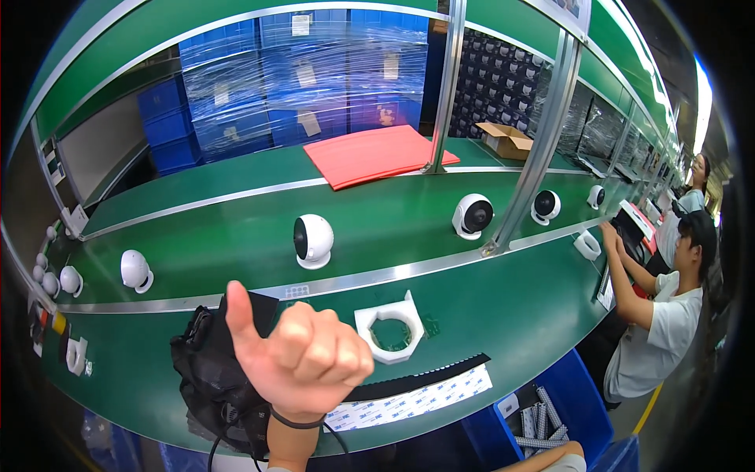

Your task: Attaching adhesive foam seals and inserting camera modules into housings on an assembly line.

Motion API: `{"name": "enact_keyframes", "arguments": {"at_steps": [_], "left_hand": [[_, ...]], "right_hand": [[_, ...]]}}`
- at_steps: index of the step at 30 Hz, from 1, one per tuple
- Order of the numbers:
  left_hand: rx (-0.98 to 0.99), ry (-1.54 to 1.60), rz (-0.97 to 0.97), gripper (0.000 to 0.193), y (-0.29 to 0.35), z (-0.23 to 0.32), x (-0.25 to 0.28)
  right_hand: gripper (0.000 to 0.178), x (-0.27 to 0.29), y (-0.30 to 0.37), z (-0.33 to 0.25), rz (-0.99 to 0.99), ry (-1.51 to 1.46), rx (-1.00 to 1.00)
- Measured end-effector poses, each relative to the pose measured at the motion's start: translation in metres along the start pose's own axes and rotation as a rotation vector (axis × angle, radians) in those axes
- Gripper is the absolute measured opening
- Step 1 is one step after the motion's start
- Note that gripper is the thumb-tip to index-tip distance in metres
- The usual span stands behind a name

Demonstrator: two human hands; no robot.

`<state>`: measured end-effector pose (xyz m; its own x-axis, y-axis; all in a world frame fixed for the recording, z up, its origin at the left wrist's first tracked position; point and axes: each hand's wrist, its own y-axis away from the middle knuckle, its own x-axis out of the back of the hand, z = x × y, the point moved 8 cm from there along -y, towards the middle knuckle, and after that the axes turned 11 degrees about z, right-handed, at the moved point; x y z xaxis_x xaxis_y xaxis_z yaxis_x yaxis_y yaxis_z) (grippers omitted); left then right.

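Observation:
My left hand (303,358) is raised over the near edge of the green workbench (503,315). Its thumb sticks out upward to the left while the fingers curl into a fist; nothing shows in them. A dark band circles the wrist. Behind and left of it lies a crumpled black bag (208,377) with a cord. To the right is a white ring-shaped holder (363,321) with a round hole and a pointed tab. A white printed strip sheet (425,400) with a black strip (432,377) lies nearer. Only my right arm (543,460) shows at the lower edge; its hand is out of view.
White ball-shaped cameras (318,240) stand spaced along the green belt (385,224) behind a metal rail. Beyond are a red sheet stack (370,153) and wrapped blue crates (299,79). Metal posts (543,141) rise ahead. A blue bin (582,393) and a co-worker (657,330) are right.

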<state>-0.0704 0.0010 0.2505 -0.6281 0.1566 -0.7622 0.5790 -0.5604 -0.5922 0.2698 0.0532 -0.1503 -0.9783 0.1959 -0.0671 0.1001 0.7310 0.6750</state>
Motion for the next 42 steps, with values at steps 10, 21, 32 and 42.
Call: {"name": "enact_keyframes", "arguments": {"at_steps": [10,21,32,42], "left_hand": [[0.025,-0.042,0.0,0.077,0.012,0.001,-0.001],[0.009,-0.078,0.0,0.076,0.011,0.001,-0.005],[0.053,-0.055,0.005,0.073,0.013,-0.008,-0.005],[0.042,-0.136,0.024,0.072,0.012,-0.008,-0.01]], "right_hand": [[0.04,-0.041,-0.056,0.054,0.641,0.047,0.335],[0.049,-0.027,-0.027,0.023,1.021,0.161,0.269],[0.073,0.004,-0.041,-0.021,0.721,-0.079,0.334],[0.11,-0.021,-0.042,0.036,0.403,0.068,0.397]]}}
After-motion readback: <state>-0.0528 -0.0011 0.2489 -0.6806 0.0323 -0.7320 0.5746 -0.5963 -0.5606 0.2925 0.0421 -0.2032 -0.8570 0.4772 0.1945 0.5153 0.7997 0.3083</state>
